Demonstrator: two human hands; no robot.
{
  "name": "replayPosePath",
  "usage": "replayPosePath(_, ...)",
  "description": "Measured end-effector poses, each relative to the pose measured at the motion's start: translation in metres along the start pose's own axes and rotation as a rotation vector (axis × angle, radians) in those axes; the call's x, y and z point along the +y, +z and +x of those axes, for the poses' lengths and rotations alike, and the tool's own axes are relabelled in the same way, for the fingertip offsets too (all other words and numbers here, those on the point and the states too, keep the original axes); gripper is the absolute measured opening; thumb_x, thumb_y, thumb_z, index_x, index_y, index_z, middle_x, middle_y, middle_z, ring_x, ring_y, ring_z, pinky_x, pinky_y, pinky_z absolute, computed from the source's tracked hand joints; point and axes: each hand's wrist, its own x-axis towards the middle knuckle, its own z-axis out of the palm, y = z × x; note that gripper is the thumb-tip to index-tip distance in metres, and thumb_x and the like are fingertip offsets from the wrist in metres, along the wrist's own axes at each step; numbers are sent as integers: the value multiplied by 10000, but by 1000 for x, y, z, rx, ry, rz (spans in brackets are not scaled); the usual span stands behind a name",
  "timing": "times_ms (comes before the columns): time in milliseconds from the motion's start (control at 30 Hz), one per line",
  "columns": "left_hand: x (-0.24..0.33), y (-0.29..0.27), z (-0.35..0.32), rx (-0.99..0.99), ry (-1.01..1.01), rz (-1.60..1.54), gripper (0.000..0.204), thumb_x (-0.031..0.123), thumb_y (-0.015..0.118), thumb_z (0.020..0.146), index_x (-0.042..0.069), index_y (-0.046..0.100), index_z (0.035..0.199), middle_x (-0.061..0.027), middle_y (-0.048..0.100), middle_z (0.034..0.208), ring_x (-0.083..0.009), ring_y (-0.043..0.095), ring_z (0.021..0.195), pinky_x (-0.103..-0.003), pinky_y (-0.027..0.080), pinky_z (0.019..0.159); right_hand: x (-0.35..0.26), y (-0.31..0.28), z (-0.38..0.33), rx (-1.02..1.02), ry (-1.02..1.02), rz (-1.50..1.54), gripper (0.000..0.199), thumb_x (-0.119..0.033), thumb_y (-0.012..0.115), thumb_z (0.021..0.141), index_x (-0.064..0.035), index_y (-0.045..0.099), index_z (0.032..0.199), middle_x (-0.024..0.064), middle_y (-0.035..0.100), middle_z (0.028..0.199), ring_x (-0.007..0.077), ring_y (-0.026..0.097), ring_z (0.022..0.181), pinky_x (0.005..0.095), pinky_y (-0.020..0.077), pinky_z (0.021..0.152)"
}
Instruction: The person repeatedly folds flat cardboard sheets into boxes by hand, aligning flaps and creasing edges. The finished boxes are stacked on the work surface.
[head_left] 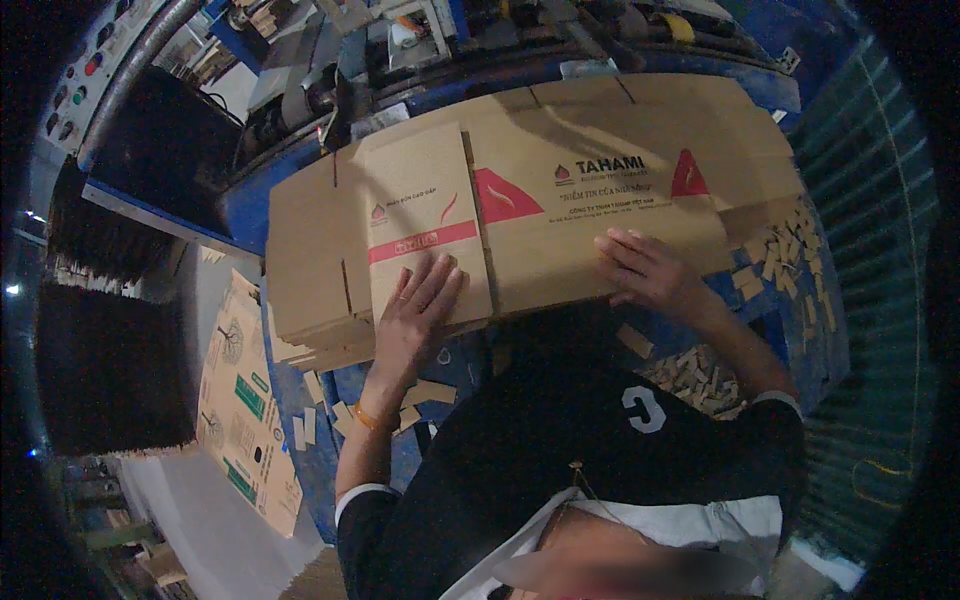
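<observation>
A brown cardboard box blank with red and black print lies on top of a stack of cardboard sheets, its printed panels folded over. My left hand rests flat with fingers apart on the narrow panel at the left, across its red band. On the near part of the wide panel lies my right hand, its fingers stretched out and its thumb by the near edge. Neither hand is closed round anything. An orange band circles my left wrist.
Cardboard offcuts are strewn over the blue table, with more at the right. Behind the stack stands a blue machine with rollers. A printed cardboard sheet lies lower left, near a control panel with buttons.
</observation>
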Motion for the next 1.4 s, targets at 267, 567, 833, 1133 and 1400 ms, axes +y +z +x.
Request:
replayPosePath(267,-4,-4,9,-104,70,33,490,75,542,789,94,506,1277,-129,473,1347,-335,435,1260,-487,356,1034,16,10,7,60,-136,-143,366,-293,617,795,-68,584,1081,75,579,1199,268,552,1104,380,448,952)
replayPosePath(567,-71,-11,60,117,21,-28,534,25,520,785,117,489,1311,-113,425,1390,-303,420,1271,-433,336,1069,84,36,85,100,-161,35,345,-228,664,787,-76,597,1090,101,592,1189,269,576,1104,380,512,873)
replayPosePath(833,-87,1,48,-151,-144,-515,654,281,588,873,73,289,1416,-189,305,1444,-343,325,1323,-439,255,1099,149,56,26,-93,521,234,351,-333,489,919,-39,639,1038,166,621,1091,354,600,982,390,505,816)
replayPosePath(1133,-124,10,69,52,-332,-133,1045,413,755,707,-64,162,1422,-270,226,1457,-380,229,1360,-426,245,1098,278,79,3,-113,1143,134,486,-401,378,946,-35,581,1191,198,638,1067,360,571,1066,425,420,894)
replayPosePath(1400,-123,11,70,69,-271,-167,1072,443,777,660,-100,211,1392,-267,207,1466,-392,227,1359,-403,306,1080,223,48,41,90,1245,338,433,-404,399,946,-55,614,1084,194,635,1035,341,609,956,405,447,841)
